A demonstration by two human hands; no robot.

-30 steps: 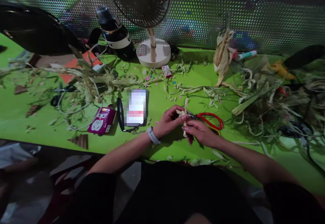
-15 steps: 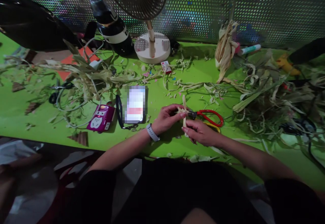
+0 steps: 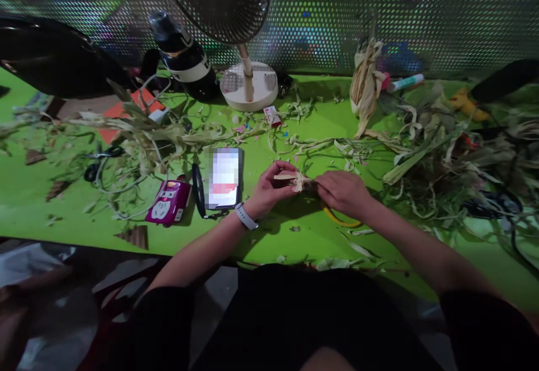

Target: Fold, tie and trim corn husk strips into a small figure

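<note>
My left hand (image 3: 275,188), a pale band on its wrist, is closed around a small pale bundle of corn husk (image 3: 300,181). A strip of the husk points left across its fingers, and a frayed tuft flares at the fingertips. My right hand (image 3: 343,191) is closed at the right end of this bundle; its fingertips hide what they pinch. Under my right hand lie scissors, whose yellow handle (image 3: 343,224) shows below it. The red handle is hidden by the hand.
A phone (image 3: 224,179) and purple power socket (image 3: 169,202) lie left of my hands. Husk scraps (image 3: 442,157) heap at the right. Behind stand a fan (image 3: 248,87), black bottle (image 3: 185,59) and husk figure (image 3: 365,87). Black-handled scissors (image 3: 101,156) lie far left.
The husk bundle has turned from upright to lying sideways, strip pointing left. My right hand has moved up and right, now covering the scissors' red handle. The view has shifted slightly.
</note>
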